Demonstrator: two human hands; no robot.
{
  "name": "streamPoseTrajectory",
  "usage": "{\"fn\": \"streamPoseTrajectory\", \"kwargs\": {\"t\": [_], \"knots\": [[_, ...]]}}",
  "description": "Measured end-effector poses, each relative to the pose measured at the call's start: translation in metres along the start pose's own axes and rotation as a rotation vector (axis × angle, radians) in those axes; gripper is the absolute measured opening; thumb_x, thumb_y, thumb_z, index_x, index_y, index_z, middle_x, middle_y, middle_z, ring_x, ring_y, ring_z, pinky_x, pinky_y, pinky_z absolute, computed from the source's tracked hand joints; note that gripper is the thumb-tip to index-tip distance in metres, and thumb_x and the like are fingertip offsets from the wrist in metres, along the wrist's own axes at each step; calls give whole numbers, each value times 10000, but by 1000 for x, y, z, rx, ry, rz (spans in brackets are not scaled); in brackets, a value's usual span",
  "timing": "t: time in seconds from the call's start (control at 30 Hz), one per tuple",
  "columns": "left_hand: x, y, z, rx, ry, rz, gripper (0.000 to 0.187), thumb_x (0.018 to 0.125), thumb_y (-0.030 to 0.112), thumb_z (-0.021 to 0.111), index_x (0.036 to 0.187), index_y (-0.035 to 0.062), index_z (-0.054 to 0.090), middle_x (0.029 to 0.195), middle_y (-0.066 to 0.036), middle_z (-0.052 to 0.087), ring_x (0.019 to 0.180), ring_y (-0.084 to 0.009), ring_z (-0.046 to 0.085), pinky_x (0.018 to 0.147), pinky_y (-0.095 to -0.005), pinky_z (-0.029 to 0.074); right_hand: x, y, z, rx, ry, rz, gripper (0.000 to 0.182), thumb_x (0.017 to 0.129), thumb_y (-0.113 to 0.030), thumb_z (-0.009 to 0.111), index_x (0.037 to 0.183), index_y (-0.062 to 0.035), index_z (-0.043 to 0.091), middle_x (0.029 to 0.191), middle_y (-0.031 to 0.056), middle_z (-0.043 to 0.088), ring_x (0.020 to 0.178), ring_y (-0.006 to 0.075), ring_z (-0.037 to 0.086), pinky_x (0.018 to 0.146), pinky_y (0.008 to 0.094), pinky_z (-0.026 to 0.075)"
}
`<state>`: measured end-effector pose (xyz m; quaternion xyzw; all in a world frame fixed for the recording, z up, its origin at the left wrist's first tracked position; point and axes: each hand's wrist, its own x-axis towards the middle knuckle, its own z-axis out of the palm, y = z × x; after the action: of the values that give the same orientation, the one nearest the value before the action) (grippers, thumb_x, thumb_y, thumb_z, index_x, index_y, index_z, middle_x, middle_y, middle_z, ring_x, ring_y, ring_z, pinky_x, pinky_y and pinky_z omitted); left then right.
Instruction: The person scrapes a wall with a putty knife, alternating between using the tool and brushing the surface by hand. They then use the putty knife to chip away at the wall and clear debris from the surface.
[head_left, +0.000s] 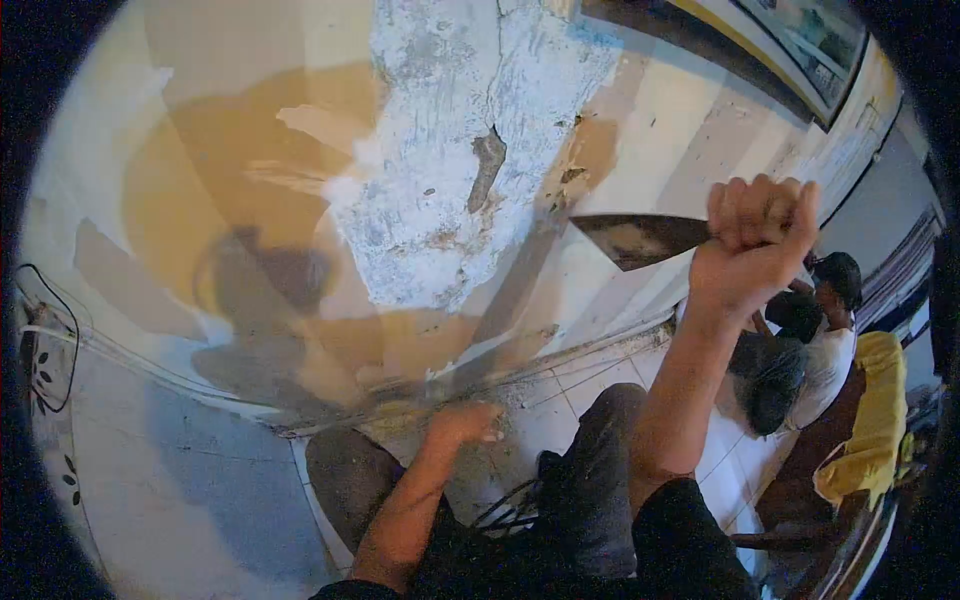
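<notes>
My right hand [755,225], raised at the right, is wrapped round the handle of a scraper [645,238]. Its flat metal blade points left and tapers toward my fist, in front of the wall [690,130]. Peeled paint leaves a rough whitish patch [430,200] on that wall, with a crack and a grey hole [487,172] in it. Low between my knees is my left hand [465,423], its fingers curled in. Whatever it may hold is hidden.
A framed picture [800,60] hangs at the upper right. Another person [800,340] crouches on the tiled floor [725,470] at the right, near a yellow cloth [870,420] draped over furniture. A black cable [75,340] hangs at the far left. Debris lies along the wall's foot.
</notes>
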<state>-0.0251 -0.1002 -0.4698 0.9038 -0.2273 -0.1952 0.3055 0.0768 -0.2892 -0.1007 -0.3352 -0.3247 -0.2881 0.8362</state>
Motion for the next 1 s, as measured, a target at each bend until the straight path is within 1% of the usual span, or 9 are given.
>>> {"fn": "streamPoseTrajectory", "kwargs": {"t": [0.1,0.27,0.33,0.47,0.6,0.73,0.83,0.97,1.0], "knots": [[12,-7,4,76,-180,-47,602,797,525,591,1183,67,536,1166,-157,574,1090,-368,523,931,-474,414,8,4,-11,129,-120,39,403,927,-356,422,591,-144,351,434,-29,240,379,83,153,395,268,179],[2,22,-20,2,-148,-118,541,776,453,633,1150,72,553,1093,-177,604,1026,-366,562,876,-467,444,25,20,-18,192,-145,-80,407,912,-320,412,559,-163,286,423,-32,188,377,103,122,384,285,160],[0,29,-26,24,-115,-164,491,759,386,672,1124,76,564,1056,-191,615,983,-369,582,830,-466,464,22,48,-28,103,-127,53,409,902,-337,418,557,-161,285,423,-31,191,375,103,126,386,288,160],[7,14,-14,26,-170,-116,613,774,478,626,1224,75,525,1152,-170,585,1068,-372,542,926,-472,421,9,64,-32,126,-194,254,376,891,-321,411,560,-168,315,416,-35,197,377,100,123,382,296,135],[6,4,4,-23,-93,-124,608,773,455,630,1233,77,510,1226,-165,544,1115,-365,513,960,-464,397,9,41,-23,300,-236,126,383,888,-355,418,578,-149,331,429,-38,213,372,100,139,392,289,162],[16,5,-1,34,-187,-98,609,774,443,635,1244,81,497,1261,-167,516,1152,-364,485,983,-460,380,4,52,-21,205,-493,48,375,865,-390,421,602,-131,356,430,-44,236,362,95,159,397,285,169],[15,8,1,-12,-205,-79,581,776,428,638,1223,79,510,1236,-171,531,1138,-363,494,980,-463,380,-2,37,-18,221,-492,33,382,862,-380,423,585,-126,357,419,-45,264,342,94,191,385,287,177],[12,-5,20,35,-22,-43,476,709,328,702,1092,75,577,1075,-173,608,1001,-359,572,857,-453,461,-12,32,-5,220,-487,-73,413,839,-417,430,534,-171,301,397,-40,233,353,87,160,399,273,150],[13,-5,19,65,-37,-57,486,706,330,704,1097,71,574,1060,-179,612,987,-364,575,849,-454,463,-18,47,-8,-73,-414,-32,427,841,-424,458,536,-161,316,401,-45,229,350,91,169,393,272,155]]}}
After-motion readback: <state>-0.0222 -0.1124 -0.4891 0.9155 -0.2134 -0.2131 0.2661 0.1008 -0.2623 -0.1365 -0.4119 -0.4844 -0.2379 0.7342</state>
